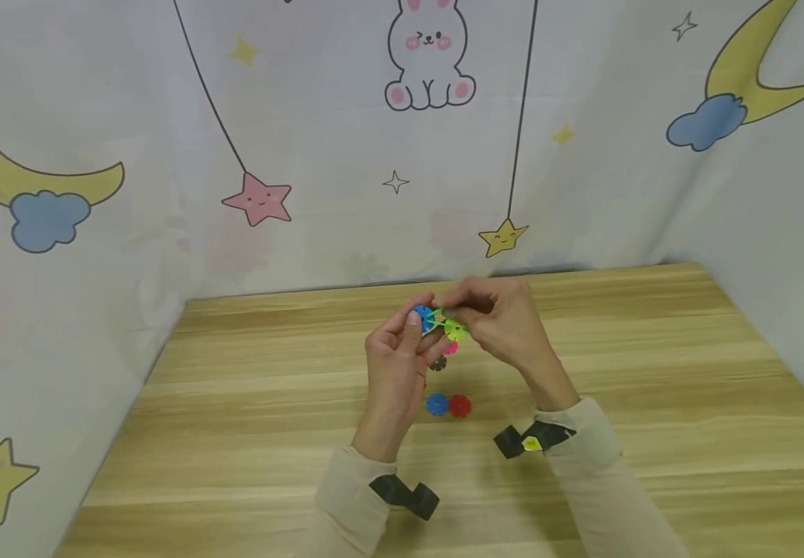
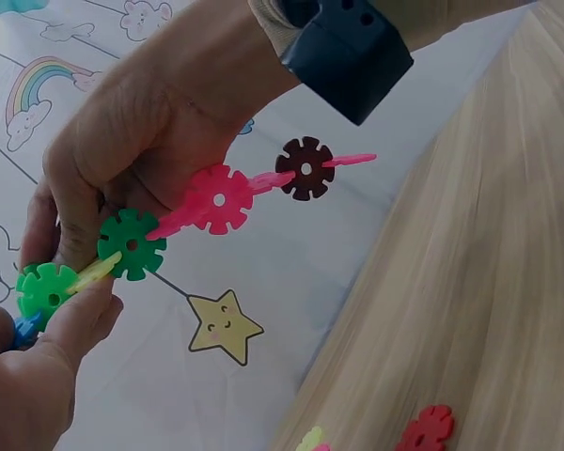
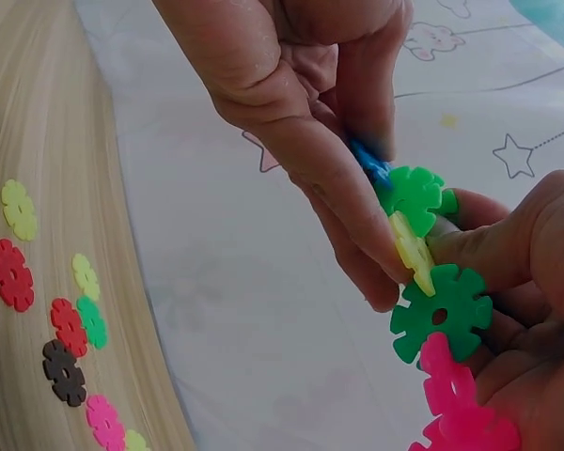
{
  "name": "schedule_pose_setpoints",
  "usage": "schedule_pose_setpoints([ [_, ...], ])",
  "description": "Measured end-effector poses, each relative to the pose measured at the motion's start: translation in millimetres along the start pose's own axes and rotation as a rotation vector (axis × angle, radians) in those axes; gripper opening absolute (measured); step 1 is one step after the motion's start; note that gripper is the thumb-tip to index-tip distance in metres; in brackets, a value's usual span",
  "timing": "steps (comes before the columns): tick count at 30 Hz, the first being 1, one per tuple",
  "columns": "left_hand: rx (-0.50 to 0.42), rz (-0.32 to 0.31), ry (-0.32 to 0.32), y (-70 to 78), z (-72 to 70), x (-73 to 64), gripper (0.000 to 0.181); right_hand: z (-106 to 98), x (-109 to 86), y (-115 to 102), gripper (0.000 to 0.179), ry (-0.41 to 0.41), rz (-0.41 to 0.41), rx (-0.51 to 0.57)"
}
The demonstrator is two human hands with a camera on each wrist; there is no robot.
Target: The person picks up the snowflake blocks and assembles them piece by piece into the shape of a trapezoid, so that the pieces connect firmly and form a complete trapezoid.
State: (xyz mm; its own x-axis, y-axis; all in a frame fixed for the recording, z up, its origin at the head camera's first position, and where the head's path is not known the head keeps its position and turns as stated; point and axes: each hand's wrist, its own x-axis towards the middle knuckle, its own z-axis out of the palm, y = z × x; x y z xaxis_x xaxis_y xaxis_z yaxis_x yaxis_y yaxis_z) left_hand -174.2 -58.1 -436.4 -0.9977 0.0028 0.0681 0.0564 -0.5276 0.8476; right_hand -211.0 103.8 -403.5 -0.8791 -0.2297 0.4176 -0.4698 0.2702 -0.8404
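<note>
Both hands meet above the back part of the table around a chain of notched plastic discs. My left hand (image 1: pixel 396 349) pinches a blue disc (image 1: pixel 422 318) between thumb and fingers at one end. My right hand (image 1: pixel 502 316) grips the bright green disc (image 2: pixel 47 293) joined beside it. From there the chain runs on through a yellow disc (image 2: pixel 96 272), a dark green disc (image 2: pixel 132 246), a pink disc (image 2: pixel 220 200), another pink one and a brown disc (image 2: pixel 305 169), ending in pink below my right palm. Fingers partly hide the blue disc in both wrist views.
A loose blue disc (image 1: pixel 436 404) and a red disc (image 1: pixel 460 405) lie side by side on the wooden table (image 1: pixel 248 434). In the right wrist view several more discs are scattered there, among them a brown one (image 3: pixel 64 373). A printed cloth (image 1: pixel 332 232) stands behind the table.
</note>
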Motion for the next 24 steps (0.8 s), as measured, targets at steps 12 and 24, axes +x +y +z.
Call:
schedule_pose_setpoints([
  [12,0.047,0.007,-0.012,4.0,-0.4,-1.4,0.040,-12,-2.8,1,0.019,-0.076,0.061,0.020],
  [24,-0.098,0.042,0.109,19.9,-13.8,7.4,0.035,-45,-1.1,8,0.023,-0.094,0.116,-0.070],
])
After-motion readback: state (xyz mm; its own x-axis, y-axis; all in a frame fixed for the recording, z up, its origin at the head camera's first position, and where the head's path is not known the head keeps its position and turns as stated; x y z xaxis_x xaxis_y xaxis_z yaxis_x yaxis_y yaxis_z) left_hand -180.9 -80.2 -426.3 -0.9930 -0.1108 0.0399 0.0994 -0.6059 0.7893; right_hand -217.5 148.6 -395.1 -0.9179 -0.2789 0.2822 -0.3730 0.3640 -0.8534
